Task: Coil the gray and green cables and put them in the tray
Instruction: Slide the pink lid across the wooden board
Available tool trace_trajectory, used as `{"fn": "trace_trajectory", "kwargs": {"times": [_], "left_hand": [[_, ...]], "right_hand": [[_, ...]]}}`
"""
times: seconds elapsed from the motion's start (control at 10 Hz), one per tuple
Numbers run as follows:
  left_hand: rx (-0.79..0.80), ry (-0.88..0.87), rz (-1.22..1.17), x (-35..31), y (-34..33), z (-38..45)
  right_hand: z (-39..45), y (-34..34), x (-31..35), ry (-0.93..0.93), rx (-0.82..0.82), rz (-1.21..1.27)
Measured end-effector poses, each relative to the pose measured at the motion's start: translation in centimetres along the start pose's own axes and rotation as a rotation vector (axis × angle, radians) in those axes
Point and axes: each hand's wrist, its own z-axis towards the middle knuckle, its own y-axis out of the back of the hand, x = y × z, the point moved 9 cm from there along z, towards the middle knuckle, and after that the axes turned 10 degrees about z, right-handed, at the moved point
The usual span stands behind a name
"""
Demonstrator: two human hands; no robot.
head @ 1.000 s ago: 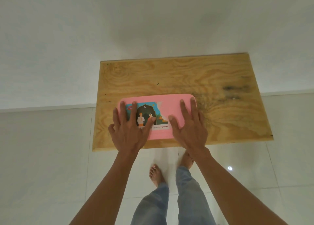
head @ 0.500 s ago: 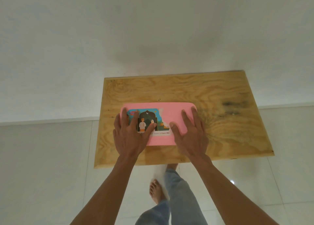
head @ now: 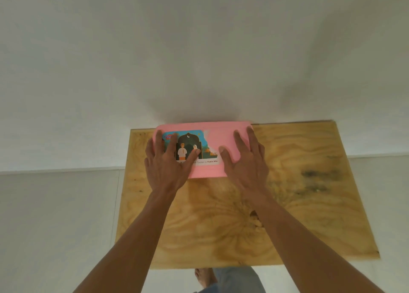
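Note:
A flat pink tray [head: 219,135] with a colourful picture label lies at the far edge of a wooden table [head: 287,204], touching the white wall. My left hand [head: 167,162] rests flat on its left part, over the label, fingers spread. On the tray's right part my right hand [head: 244,162] also lies flat with fingers apart. Neither hand holds anything. No gray or green cable is in view.
The white wall [head: 199,49] stands directly behind the table's far edge. Pale tiled floor [head: 55,226] surrounds the table. My feet and jeans [head: 230,279] show below the table's near edge.
Both hands have slid the pink tray from the table's near edge across to its far edge against the wall. I have stepped closer to the table.

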Motion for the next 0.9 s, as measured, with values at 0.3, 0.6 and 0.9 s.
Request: {"fn": "trace_trajectory", "kwargs": {"times": [0.3,0.6,0.9], "left_hand": [[0.054,0.008,0.033,-0.1,-2.0,2.7],[0.008,-0.059,0.120,-0.1,-2.9,2.9],[0.171,-0.100,0.181,-0.9,-0.9,2.3]], "right_hand": [[2.8,-2.1,0.0,0.011,0.056,-0.058],[2.7,-2.7,0.0,0.044,0.021,-0.106],[1.5,-2.1,1.0,-0.066,0.240,-0.119]]}}
